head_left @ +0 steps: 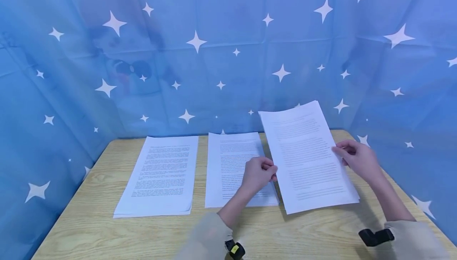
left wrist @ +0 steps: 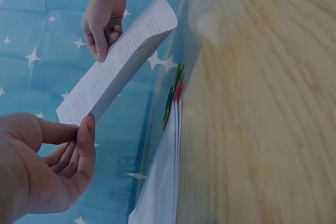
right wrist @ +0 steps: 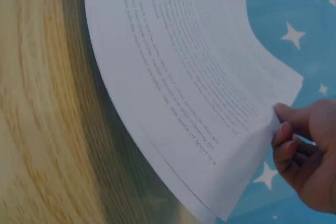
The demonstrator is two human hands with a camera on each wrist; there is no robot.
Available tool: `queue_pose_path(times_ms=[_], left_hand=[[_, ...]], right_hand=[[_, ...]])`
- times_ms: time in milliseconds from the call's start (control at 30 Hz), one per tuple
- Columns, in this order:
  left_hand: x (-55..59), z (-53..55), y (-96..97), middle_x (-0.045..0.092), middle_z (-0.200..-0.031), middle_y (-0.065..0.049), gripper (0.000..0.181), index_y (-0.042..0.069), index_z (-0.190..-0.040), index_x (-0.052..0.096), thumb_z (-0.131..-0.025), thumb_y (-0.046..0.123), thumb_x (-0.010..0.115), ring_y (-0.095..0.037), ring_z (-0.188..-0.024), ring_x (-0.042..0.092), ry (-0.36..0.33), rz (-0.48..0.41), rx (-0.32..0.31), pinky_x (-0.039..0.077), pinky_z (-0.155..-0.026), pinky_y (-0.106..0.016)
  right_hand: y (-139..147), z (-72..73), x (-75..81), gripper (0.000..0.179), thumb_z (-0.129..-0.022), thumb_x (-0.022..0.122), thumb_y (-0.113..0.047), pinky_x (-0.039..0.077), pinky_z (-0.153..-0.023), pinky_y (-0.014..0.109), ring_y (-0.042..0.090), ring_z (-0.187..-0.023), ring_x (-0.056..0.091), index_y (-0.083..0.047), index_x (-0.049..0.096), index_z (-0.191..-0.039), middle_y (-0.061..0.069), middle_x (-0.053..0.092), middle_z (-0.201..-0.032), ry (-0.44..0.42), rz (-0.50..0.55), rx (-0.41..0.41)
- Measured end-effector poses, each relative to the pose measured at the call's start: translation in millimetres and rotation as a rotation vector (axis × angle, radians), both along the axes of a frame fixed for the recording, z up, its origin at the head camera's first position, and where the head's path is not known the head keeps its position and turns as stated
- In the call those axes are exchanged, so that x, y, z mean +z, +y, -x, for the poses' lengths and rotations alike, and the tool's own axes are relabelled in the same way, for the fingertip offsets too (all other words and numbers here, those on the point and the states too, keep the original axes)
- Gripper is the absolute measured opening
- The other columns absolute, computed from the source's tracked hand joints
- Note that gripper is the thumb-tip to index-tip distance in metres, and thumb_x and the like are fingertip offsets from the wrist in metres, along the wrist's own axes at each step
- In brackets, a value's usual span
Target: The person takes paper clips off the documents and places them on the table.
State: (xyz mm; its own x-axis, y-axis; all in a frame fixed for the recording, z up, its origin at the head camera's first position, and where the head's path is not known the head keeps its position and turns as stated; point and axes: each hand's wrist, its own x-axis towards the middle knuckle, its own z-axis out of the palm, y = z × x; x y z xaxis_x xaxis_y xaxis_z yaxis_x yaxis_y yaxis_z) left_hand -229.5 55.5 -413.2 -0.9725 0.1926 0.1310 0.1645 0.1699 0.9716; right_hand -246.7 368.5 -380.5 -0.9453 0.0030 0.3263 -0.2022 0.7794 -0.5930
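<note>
A few printed sheets of paper [head_left: 307,160] are held up and tilted over the right part of the table. My left hand [head_left: 258,172] pinches their left edge between thumb and fingers, with the forearm crossing above the middle stack of paper [head_left: 232,145]. On the opposite edge, my right hand [head_left: 358,160] pinches the sheets; the right wrist view shows the printed text and the paper [right wrist: 173,77] bending toward that hand. Another paper stack [head_left: 160,172] lies on the left. In the left wrist view, red, green and yellowish paper clips [left wrist: 176,93] show beyond a stack's edge.
The wooden table [head_left: 89,232] is bounded behind and at both sides by a blue curtain [head_left: 228,61] with white stars. Black straps with small devices [head_left: 235,249] sit at both sleeves.
</note>
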Motion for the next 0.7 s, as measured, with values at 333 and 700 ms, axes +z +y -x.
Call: queue_pose_path(times_ms=[333, 700], left_hand=[[-5.5, 4.9, 33.1, 0.064, -0.071, -0.003, 0.004, -0.003, -0.093, 0.07, -0.094, 0.0, 0.068, -0.032, -0.067, 0.072, -0.074, -0.038, 0.016, 0.058, -0.06, -0.029], [-8.7, 14.0, 62.2, 0.061, -0.068, -0.002, 0.006, 0.0, -0.088, 0.066, -0.093, -0.001, 0.068, -0.029, -0.065, 0.072, -0.162, -0.026, 0.041, 0.053, -0.054, -0.021]], right_hand=[[19.7, 4.7, -8.7, 0.034, -0.103, 0.061, -0.028, 0.041, -0.052, 0.026, 0.012, -0.059, 0.053, 0.005, 0.067, -0.109, 0.009, 0.064, -0.077, -0.019, -0.038, -0.053], [33.5, 12.7, -13.5, 0.03, -0.105, 0.056, -0.023, 0.037, -0.057, 0.029, 0.021, -0.071, 0.05, 0.005, 0.064, -0.111, 0.014, 0.065, -0.086, -0.066, -0.117, -0.11]])
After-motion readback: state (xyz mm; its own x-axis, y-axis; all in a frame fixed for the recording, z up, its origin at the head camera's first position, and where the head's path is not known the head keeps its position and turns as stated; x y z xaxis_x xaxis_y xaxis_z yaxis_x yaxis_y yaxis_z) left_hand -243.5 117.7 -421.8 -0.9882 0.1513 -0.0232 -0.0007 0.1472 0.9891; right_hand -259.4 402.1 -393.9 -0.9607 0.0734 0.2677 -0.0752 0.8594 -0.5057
